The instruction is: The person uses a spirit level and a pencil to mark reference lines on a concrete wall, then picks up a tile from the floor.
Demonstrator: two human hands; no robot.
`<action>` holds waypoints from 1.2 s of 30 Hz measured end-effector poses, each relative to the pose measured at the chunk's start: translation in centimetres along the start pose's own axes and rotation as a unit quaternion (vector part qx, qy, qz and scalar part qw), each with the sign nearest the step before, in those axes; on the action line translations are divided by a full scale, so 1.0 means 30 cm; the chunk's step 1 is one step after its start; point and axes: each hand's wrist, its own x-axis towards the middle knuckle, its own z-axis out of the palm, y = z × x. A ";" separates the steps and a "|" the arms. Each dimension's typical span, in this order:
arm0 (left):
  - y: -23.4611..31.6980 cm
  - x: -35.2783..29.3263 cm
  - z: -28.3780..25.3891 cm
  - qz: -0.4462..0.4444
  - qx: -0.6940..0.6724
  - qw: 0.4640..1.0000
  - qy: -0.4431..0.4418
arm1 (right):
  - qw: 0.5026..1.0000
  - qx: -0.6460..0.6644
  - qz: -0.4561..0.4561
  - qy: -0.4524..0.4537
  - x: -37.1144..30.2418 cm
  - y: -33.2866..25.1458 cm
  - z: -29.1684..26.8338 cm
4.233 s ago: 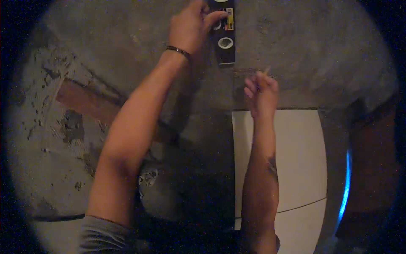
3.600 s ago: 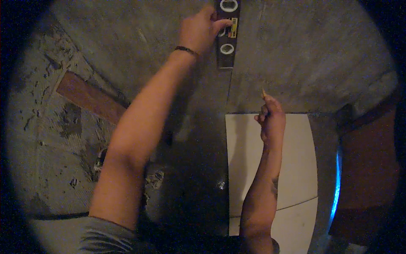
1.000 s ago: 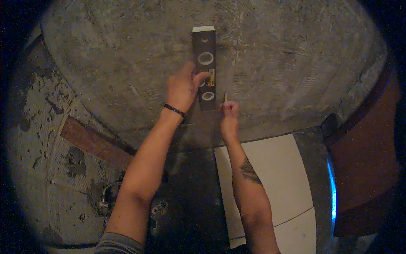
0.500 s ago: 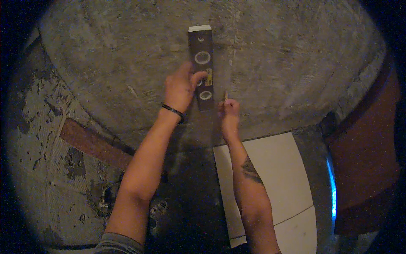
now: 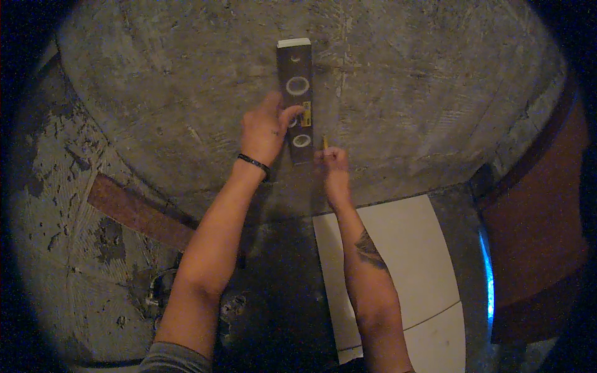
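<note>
A dark spirit level (image 5: pixel 299 69) with round vial windows, a pale end cap and a small yellow label stands nearly upright against the rough grey wall (image 5: pixel 404 93). My left hand (image 5: pixel 262 129) grips its left edge, the thumb lying over its face and the other fingers partly hidden. Just right of the level's lower end is my right hand (image 5: pixel 336 163), its fingers pinched round a thin yellow pencil (image 5: pixel 324 143) that points upward. The pencil is close to the wall; whether its tip touches, I cannot tell.
Below my right arm lies a large white panel (image 5: pixel 410 242) with a seam across it. A reddish-brown strip (image 5: pixel 140 211) is at the left, above a pipe fitting (image 5: pixel 153 295). On the right are a dark reddish panel (image 5: pixel 541 242) and a bright blue streak (image 5: pixel 489 280).
My right hand has shifted slightly left, bringing the pencil nearer the level's edge. The left hand and the level stay nearly where they were.
</note>
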 end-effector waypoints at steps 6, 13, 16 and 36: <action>0.009 -0.009 0.037 0.006 0.001 1.000 -0.025 | 0.982 -0.003 -0.157 0.107 0.063 -0.213 -0.037; -0.035 0.022 0.022 0.036 -0.013 0.999 -0.020 | 0.981 0.014 -0.137 0.133 -0.003 -0.575 -0.217; -0.013 0.026 0.027 0.012 0.057 0.998 -0.027 | 0.978 -0.057 -0.125 0.159 -0.089 -0.517 -0.276; 0.010 0.018 0.044 0.032 -0.015 0.999 -0.020 | 0.991 0.040 -0.080 0.105 -0.003 0.050 0.065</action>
